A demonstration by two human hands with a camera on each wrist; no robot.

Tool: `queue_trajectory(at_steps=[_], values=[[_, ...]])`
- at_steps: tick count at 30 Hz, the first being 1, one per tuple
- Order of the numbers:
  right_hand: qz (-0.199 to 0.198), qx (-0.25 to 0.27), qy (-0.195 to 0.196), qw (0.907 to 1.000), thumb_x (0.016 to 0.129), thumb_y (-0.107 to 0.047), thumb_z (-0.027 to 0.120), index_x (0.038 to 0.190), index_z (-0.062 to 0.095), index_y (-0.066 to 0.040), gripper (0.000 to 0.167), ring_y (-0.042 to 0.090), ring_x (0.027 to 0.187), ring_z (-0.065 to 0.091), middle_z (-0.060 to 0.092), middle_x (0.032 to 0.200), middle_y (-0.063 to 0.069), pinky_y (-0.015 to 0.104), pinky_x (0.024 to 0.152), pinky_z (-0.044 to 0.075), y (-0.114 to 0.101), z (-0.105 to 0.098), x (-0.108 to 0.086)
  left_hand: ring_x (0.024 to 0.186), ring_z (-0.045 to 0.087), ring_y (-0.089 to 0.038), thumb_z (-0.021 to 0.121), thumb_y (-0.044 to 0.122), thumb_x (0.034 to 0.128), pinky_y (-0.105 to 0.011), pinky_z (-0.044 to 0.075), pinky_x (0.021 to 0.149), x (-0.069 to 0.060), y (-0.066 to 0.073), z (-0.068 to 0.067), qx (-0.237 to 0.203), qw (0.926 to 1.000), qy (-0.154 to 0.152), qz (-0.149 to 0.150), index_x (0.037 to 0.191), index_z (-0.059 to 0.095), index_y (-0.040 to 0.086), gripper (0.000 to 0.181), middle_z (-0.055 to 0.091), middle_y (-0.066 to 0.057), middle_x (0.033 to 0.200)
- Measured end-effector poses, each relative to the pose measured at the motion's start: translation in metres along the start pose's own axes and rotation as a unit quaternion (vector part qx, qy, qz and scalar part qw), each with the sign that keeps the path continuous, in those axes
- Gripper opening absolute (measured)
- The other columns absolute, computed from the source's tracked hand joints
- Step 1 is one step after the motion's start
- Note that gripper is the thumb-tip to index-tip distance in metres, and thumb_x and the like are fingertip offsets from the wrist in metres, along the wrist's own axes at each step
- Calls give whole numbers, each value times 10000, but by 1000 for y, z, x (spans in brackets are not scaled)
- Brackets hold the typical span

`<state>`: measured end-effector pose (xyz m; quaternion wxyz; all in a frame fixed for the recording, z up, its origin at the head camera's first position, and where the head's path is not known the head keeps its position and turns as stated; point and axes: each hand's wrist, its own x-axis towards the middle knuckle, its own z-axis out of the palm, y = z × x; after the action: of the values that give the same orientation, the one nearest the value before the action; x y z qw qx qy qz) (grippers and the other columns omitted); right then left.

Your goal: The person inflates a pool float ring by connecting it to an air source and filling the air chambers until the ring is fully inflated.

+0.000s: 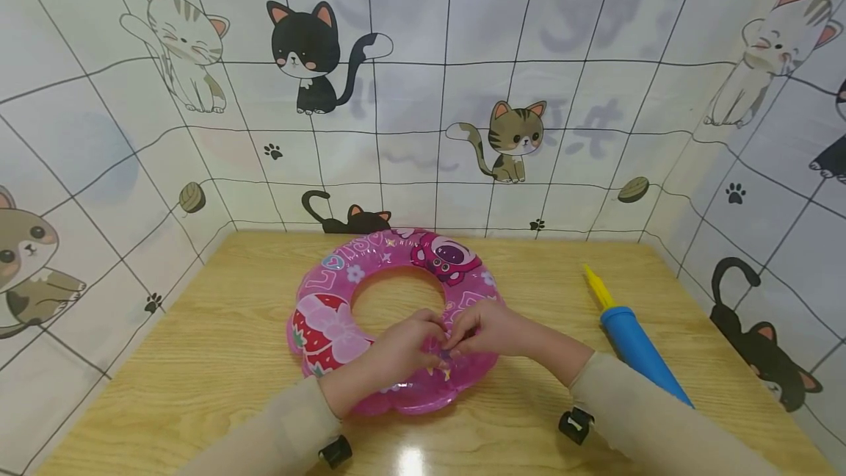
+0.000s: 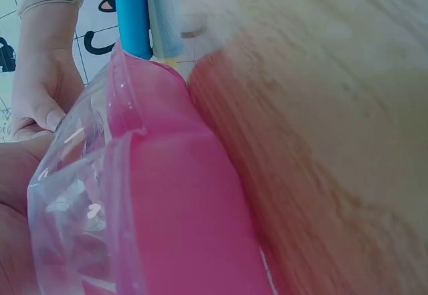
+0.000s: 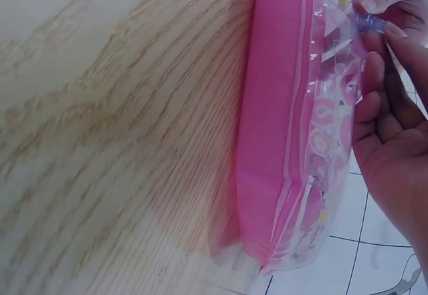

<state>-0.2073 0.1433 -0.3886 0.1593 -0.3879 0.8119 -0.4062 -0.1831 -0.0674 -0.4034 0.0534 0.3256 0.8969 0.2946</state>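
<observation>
A pink inflatable swim ring (image 1: 396, 255) with strawberry and bear prints lies on the table, plump with air. Both hands meet at its near right side, around a small clear-bluish air valve (image 3: 371, 24). My right hand (image 1: 492, 327) pinches the valve between thumb and finger, its other fingers curled in the right wrist view. From the other side, my left hand (image 1: 406, 347) grips the ring's film at the valve's base, thumb tip close to the valve. Part of the left fingers is hidden. In the left wrist view, the ring's pink side wall (image 2: 180, 194) fills the middle.
A blue hand pump (image 1: 641, 351) with a yellow nozzle (image 1: 597, 286) lies on the wooden table (image 1: 218, 329), right of the ring. Cat-printed sheeting (image 1: 410, 94) stands behind the table and along both sides.
</observation>
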Motion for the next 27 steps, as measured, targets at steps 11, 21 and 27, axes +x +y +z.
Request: queue_trajectory(at_steps=[11,21,27], values=[[530,166,-57,9984,837,-6,722,868,769,-42,67,71,770,657,724,806,-26,251,717,555,-6,5,2,944,578,-78,809,211,800,-198,506,825,1,3,3,308,9994,2,132,956,752,113,193,547,15,1116],[786,502,32,9956,818,25,735,839,745,-11,43,104,759,672,723,813,48,245,709,557,-13,11,2,916,573,-75,823,219,788,-209,496,832,1,5,6,366,9990,-1,241,904,746,118,172,545,17,1094],[979,491,113,9939,814,39,727,826,707,3,43,93,689,636,702,757,19,234,634,540,-17,11,0,944,564,-77,823,242,787,-214,495,850,2,4,7,322,9995,-28,60,914,752,129,185,547,31,1114]])
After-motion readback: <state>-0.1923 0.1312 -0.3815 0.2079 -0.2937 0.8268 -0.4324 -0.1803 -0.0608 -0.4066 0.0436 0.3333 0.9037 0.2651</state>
